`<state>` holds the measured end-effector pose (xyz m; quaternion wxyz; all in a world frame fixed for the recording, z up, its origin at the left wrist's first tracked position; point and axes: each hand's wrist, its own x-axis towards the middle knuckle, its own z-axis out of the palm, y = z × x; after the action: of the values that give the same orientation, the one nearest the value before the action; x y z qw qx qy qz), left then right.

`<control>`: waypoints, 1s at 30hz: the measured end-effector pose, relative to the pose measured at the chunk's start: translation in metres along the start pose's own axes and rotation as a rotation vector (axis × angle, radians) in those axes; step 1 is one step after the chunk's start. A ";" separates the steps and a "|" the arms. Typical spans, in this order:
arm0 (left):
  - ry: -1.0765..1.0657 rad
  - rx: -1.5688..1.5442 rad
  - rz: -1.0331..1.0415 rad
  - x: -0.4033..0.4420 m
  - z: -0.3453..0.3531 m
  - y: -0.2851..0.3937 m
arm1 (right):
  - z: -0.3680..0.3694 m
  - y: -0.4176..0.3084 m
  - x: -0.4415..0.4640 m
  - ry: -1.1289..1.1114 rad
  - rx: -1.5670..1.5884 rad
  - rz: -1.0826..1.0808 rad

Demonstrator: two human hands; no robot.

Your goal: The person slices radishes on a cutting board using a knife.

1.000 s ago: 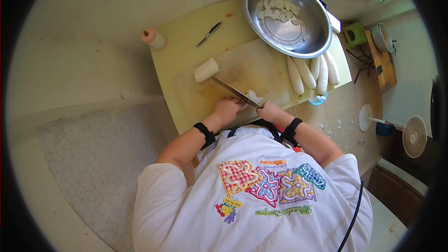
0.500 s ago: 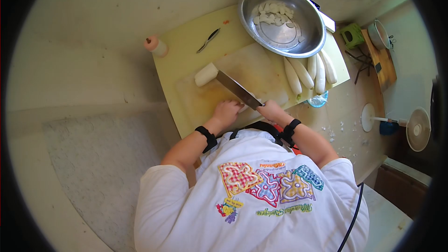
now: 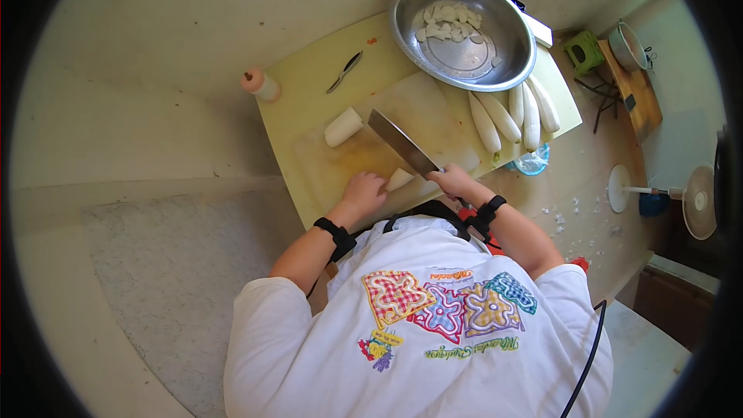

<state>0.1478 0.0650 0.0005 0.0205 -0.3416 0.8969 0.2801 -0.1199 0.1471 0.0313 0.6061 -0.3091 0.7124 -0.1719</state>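
My right hand (image 3: 455,182) is closed around the handle of a broad cleaver (image 3: 404,143), whose blade slants up and left over the white cutting board (image 3: 433,120). My left hand (image 3: 365,192) rests at the board's near edge, fingers curled against the end of a short piece of white radish (image 3: 400,179). Beyond it on the board lies a thicker cut length of radish (image 3: 343,128), clear of the blade. Several whole peeled white radishes (image 3: 505,118) lie to the right, beside the board.
A large steel basin (image 3: 495,77) holding white slices stands at the table's back right. A peeler (image 3: 344,71) and a pink-topped bottle (image 3: 261,85) are on the yellow table (image 3: 298,70). A blue plastic bag (image 3: 532,161) hangs by the right edge; a fan (image 3: 699,203) stands beyond.
The cleaver has lifted away from the radish length and now sits slightly right of it. My left hand has shifted a little left, and the short radish piece beside it shows more plainly.
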 end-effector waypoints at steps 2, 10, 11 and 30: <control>0.013 0.000 -0.022 -0.002 -0.001 -0.001 | -0.002 0.004 0.000 0.011 -0.012 -0.006; 0.015 -0.061 -0.090 0.005 -0.032 0.001 | -0.015 0.004 -0.027 0.078 -0.112 -0.069; 0.059 -0.124 -0.121 0.007 -0.037 0.005 | -0.017 0.005 -0.031 0.082 -0.110 -0.065; 0.258 -0.181 0.214 0.047 -0.098 0.073 | -0.017 -0.017 -0.086 0.338 -0.789 -0.365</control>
<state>0.0813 0.0312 0.1082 -0.1554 -0.2778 0.8945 0.3139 -0.1259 0.1880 0.1105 0.2777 -0.6040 0.7460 -0.0396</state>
